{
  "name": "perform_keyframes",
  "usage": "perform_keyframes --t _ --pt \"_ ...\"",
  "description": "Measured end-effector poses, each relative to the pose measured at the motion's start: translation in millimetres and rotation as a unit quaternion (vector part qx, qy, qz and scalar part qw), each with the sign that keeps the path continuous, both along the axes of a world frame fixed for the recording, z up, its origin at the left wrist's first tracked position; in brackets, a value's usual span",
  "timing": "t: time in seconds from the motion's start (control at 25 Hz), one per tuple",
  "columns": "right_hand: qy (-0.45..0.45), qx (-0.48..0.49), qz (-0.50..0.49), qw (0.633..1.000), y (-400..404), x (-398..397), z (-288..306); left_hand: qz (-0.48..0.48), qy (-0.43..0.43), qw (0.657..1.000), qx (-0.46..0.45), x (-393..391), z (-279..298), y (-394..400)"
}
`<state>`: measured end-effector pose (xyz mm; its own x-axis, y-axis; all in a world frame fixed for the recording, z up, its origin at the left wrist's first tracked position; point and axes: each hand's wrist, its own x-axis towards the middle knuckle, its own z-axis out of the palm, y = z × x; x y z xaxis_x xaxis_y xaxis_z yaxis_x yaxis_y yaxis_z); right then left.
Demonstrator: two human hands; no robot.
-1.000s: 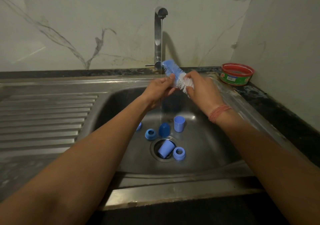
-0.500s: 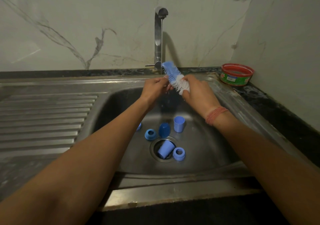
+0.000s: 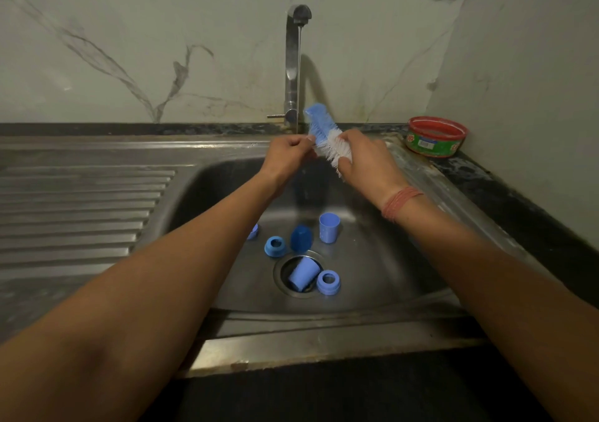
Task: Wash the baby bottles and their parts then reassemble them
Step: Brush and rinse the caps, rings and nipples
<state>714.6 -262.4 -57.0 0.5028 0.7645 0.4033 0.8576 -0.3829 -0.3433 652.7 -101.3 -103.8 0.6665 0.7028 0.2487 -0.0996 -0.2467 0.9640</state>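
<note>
My right hand grips a blue and white bottle brush under the running tap. My left hand has its fingers curled and pinches the bristles near the brush's blue end. In the sink basin lie blue bottle parts: a cap upright, a dark blue dome cap, a ring, another cap lying over the drain, a second ring. A further blue piece is partly hidden by my left forearm.
A red-rimmed green tub stands on the dark counter at the back right. A ribbed steel drainboard lies left of the basin. Marble walls close in behind and on the right.
Both hands and the brush have shifted slightly away from me, toward the tap. The parts in the basin have not moved.
</note>
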Motion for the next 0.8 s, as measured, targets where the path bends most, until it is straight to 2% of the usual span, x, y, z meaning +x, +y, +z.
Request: perform_keyframes --t 0.12,0.28,0.48,0.64,0.8 --pt "0.004 0.005 0.006 1.0 -0.9 -2.4 0.7 0.025 0.003 1.0 0.014 -2.0 -1.4 0.6" --pt "0.0 0.01 0.023 1.0 -1.0 -5.4 1.1 0.053 -0.043 0.997 -0.041 0.2 -3.5 6.0" --pt "0.019 0.016 0.004 1.0 0.0 3.3 -0.3 -0.024 -0.033 0.999 0.011 0.2 -6.3 0.4" --pt "0.027 0.016 0.009 0.999 0.1 -3.8 0.8 -0.045 -0.02 0.999 0.023 -16.8 -9.5 2.8" --pt "0.033 0.012 0.016 0.999 2.0 -5.8 -1.2 0.014 -0.008 1.0 0.022 -20.8 -6.5 9.4"
